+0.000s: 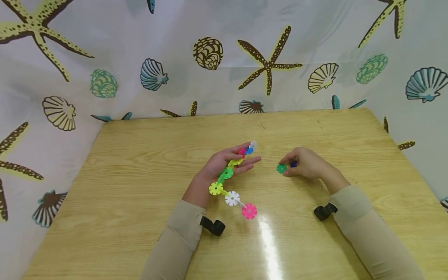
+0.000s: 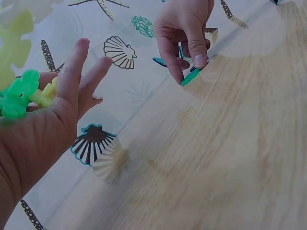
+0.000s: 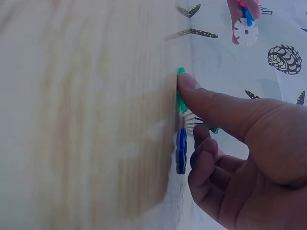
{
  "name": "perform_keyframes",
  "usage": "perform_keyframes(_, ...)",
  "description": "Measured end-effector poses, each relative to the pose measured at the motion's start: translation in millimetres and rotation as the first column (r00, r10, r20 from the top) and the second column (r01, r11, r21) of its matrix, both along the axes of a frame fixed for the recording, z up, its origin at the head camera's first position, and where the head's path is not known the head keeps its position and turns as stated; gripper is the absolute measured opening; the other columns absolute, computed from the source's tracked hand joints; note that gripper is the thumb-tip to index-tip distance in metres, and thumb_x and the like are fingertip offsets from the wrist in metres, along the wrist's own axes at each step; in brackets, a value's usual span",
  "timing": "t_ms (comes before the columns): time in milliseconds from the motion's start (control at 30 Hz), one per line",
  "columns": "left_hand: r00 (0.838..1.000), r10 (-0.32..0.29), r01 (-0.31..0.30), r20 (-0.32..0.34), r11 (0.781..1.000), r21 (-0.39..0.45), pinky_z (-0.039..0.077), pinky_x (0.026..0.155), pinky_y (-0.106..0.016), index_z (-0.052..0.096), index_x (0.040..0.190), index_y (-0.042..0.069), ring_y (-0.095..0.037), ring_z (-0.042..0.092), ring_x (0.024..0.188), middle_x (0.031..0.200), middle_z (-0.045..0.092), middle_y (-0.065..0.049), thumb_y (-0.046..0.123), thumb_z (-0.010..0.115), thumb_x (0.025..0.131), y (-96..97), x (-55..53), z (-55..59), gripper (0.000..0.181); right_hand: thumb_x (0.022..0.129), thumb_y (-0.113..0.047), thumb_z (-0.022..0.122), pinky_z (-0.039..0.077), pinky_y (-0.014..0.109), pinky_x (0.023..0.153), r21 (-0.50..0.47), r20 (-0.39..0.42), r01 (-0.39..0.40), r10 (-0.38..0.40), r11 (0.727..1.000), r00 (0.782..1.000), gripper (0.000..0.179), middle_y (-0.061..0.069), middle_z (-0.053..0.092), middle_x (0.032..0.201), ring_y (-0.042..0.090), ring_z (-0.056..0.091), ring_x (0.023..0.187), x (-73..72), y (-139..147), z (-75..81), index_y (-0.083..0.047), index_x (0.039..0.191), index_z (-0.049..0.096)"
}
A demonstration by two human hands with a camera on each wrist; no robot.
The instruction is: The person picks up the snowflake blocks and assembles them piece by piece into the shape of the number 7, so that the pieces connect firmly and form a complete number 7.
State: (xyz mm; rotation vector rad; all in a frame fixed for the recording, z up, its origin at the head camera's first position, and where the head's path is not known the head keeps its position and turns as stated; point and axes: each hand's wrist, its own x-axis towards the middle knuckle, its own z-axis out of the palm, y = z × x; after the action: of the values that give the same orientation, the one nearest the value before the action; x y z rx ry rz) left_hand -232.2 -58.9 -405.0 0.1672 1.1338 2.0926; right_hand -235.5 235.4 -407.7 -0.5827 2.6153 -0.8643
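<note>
A chain of colourful notched plastic discs (image 1: 216,188) runs across my left hand (image 1: 220,162), gripped near its far end, with the other fingers spread out. White (image 1: 252,145) and blue discs lie at that far end. The near end hangs past the wrist, with a white disc (image 1: 232,198) and a pink disc (image 1: 249,211). To the right, my right hand (image 1: 305,163) pinches a green disc (image 1: 281,168) between thumb and forefinger, low at the table. A dark blue disc (image 3: 181,151) sits close beside it, under the curled fingers. The two hands are apart.
The wooden table (image 1: 140,175) reaches back to a white curtain (image 1: 175,23) printed with shells and starfish. Black camera mounts (image 1: 214,227) stick out from both sleeves.
</note>
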Motion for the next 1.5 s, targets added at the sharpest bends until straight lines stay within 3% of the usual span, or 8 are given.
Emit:
perform_keyframes(267, 1.0, -0.009, 0.009, 0.001, 1.0, 0.003, 0.054, 0.1, -0.027, 0.03, 0.158, 0.012, -0.034, 0.037, 0.145, 0.167, 0.016, -0.009, 0.004, 0.034, 0.106, 1.8, 0.4, -1.7, 0.053, 0.083, -0.018, 0.082, 0.056, 0.033, 0.079, -0.023, 0.011, 0.06, -0.06, 0.998, 0.998, 0.03, 0.009, 0.071, 0.106, 0.02, 0.064, 0.09, 2.5, 3.6, 1.1, -0.006, 0.109, 0.072)
perform_keyframes(567, 1.0, -0.003, 0.003, -0.007, 1.0, -0.017, 0.054, 0.1, -0.026, 0.031, 0.157, 0.011, -0.034, 0.038, 0.145, 0.167, 0.018, -0.009, 0.004, 0.034, 0.106, 0.2, 0.4, 2.0, 0.052, 0.086, -0.018, 0.08, 0.054, 0.03, 0.076, -0.042, -0.074, 0.071, -0.074, 0.997, 0.994, 0.021, 0.005, 0.073, 0.095, 0.017, 0.064, 0.083, 1.2, 0.2, 4.1, -0.008, 0.104, 0.076)
perform_keyframes(700, 1.0, -0.003, 0.002, -0.008, 1.0, -0.022, 0.054, 0.1, -0.026, 0.031, 0.157, 0.011, -0.034, 0.038, 0.144, 0.167, 0.017, -0.009, 0.004, 0.033, 0.106, 0.3, 0.9, 1.2, 0.052, 0.087, -0.016, 0.078, 0.056, 0.029, 0.075, -0.052, -0.076, 0.055, -0.059, 0.997, 0.995, 0.019, 0.007, 0.075, 0.097, 0.016, 0.066, 0.083, 0.3, -1.5, 4.7, -0.006, 0.104, 0.077)
perform_keyframes(1033, 0.999, -0.011, 0.01, 0.048, 1.0, 0.021, 0.054, 0.101, -0.027, 0.029, 0.158, 0.013, -0.032, 0.036, 0.145, 0.168, 0.013, -0.008, 0.003, 0.035, 0.106, -1.2, 2.4, 1.1, 0.054, 0.092, -0.012, 0.071, 0.061, 0.028, 0.074, -0.186, 0.03, 0.117, -0.113, 0.976, 0.993, 0.024, 0.017, 0.072, 0.109, 0.024, 0.074, 0.092, 1.1, 1.3, -1.1, -0.001, 0.114, 0.073)
perform_keyframes(1200, 0.999, -0.006, 0.006, 0.04, 1.0, 0.004, 0.053, 0.102, -0.028, 0.03, 0.158, 0.013, -0.031, 0.038, 0.144, 0.167, 0.015, -0.009, 0.004, 0.035, 0.106, -2.8, 2.2, -1.8, 0.053, 0.093, -0.015, 0.071, 0.061, 0.027, 0.072, -0.234, 0.084, 0.148, -0.132, 0.961, 0.988, 0.029, 0.016, 0.075, 0.104, 0.023, 0.074, 0.089, 0.4, 1.4, -2.0, 0.0, 0.118, 0.071)
perform_keyframes(1500, 0.999, -0.014, 0.014, 0.031, 1.0, 0.001, 0.053, 0.102, -0.028, 0.032, 0.157, 0.011, -0.031, 0.038, 0.144, 0.167, 0.014, -0.007, 0.004, 0.035, 0.106, -4.8, 2.3, -2.5, 0.052, 0.094, -0.014, 0.07, 0.064, 0.033, 0.076, -0.362, 0.21, 0.242, -0.174, 0.9, 0.962, 0.032, 0.018, 0.074, 0.106, 0.022, 0.076, 0.089, -3.3, -5.0, -3.5, 0.0, 0.122, 0.07)
